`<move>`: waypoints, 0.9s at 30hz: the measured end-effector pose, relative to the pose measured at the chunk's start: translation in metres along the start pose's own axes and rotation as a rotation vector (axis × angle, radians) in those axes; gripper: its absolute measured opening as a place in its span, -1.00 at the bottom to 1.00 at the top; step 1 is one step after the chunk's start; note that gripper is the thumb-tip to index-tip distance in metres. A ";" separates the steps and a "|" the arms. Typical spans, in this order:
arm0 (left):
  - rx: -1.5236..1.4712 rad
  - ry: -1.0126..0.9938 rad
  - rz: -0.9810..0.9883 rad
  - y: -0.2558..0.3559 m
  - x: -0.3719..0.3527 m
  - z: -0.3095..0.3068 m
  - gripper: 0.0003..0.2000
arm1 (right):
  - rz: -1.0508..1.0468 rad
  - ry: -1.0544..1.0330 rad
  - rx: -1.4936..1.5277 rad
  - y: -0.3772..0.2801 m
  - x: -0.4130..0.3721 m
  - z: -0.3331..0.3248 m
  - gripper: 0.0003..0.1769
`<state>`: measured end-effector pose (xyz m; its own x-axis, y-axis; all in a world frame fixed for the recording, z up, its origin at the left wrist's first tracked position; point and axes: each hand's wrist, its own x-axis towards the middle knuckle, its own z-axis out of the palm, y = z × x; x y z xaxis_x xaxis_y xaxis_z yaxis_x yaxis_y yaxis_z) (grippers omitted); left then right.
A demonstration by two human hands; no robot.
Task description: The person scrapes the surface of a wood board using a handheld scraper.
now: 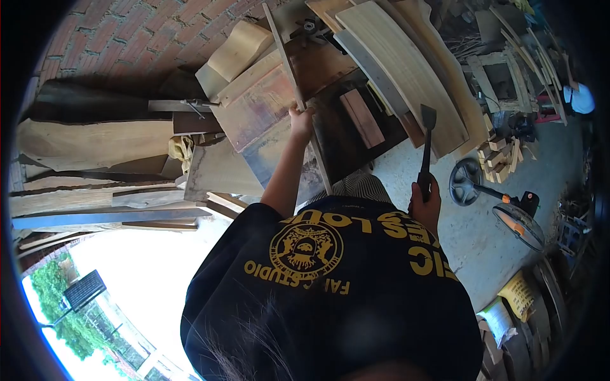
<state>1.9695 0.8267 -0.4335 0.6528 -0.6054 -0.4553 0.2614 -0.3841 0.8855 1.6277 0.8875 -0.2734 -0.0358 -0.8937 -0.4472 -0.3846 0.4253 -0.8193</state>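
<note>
My left hand [301, 122] is closed around a long, thin wooden strip [281, 47]. The strip runs from the far edge of the work surface back toward my waist. Beneath it lie a stained board [254, 105] and a dark panel [343, 136]. On the right, my right hand [427, 204] grips the handle of a long dark tool with a flat, flared blade [429, 117]. That blade points away from me and overlaps a curved light wooden plank [406, 66] in this view. A short reddish wooden block [362, 118] rests on the dark panel between my hands.
Large slabs [95, 145] and planks are piled at the left by a brick wall [121, 35]. A standing fan [518, 222] lies across the floor at the right, near small wood blocks [502, 159]. Filled sacks [516, 295] sit lower right. A person's sleeve [579, 98] shows far right.
</note>
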 end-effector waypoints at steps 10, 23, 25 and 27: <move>0.162 -0.164 0.258 -0.089 -0.133 -0.012 -0.16 | -0.418 -0.437 -0.248 -0.017 0.000 0.051 -0.32; 0.210 -0.162 0.296 -0.088 -0.153 0.003 -0.09 | -0.670 -0.468 -0.448 0.003 0.019 0.153 -0.42; 0.098 -0.185 0.219 -0.095 -0.151 0.006 -0.10 | -0.548 -0.467 -0.500 -0.020 0.034 0.169 -0.41; 0.339 -0.093 0.240 -0.081 -0.155 0.008 0.02 | -0.433 -0.475 -0.559 -0.034 0.033 0.176 -0.35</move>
<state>1.8412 0.9461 -0.4353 0.5955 -0.7601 -0.2603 -0.1490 -0.4229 0.8939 1.8020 0.8690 -0.3232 0.5626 -0.7533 -0.3405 -0.6784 -0.1853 -0.7110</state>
